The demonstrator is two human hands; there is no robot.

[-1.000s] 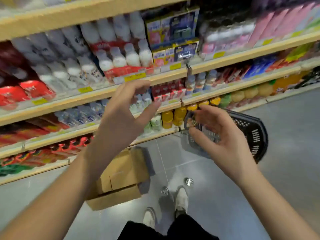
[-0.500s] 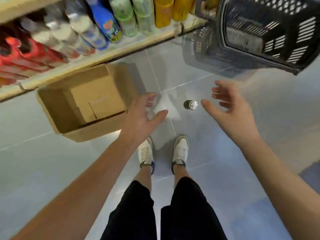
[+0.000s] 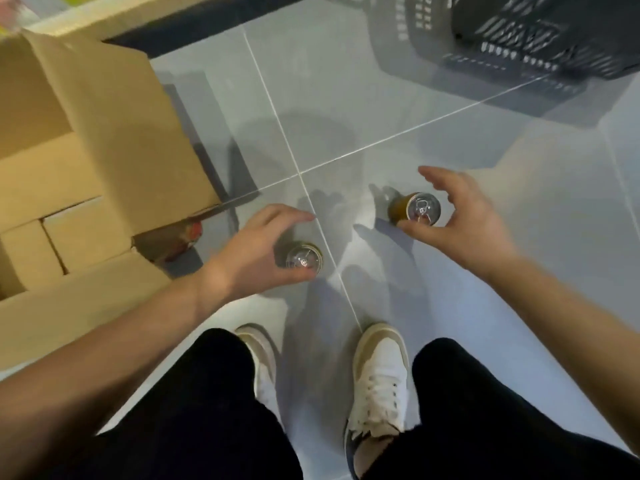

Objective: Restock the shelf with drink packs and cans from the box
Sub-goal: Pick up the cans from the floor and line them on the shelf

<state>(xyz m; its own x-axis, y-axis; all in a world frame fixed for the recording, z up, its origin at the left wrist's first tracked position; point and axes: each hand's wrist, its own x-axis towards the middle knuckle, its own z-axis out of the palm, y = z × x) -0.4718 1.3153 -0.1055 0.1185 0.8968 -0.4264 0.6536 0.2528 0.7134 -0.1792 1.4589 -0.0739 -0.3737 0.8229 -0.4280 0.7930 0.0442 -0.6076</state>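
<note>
Two gold drink cans with silver tops stand upright on the grey tiled floor. My left hand (image 3: 256,251) curls over the left can (image 3: 304,259), thumb below it and fingers spread above, not closed on it. My right hand (image 3: 464,220) cups the right can (image 3: 420,207); the thumb touches its near edge while the fingers stay spread beyond it. The open cardboard box (image 3: 114,109) lies at the left with its flaps out. The wooden base of the shelf (image 3: 114,15) runs along the top left.
A black plastic shopping basket (image 3: 519,36) sits on the floor at the top right. A red item (image 3: 190,232) peeks out under the box flap. My white shoes (image 3: 379,375) stand just behind the cans.
I have bent down from the shelf toward the floor. Both hands dropped from shelf height to the two cans, each now cupped around one.
</note>
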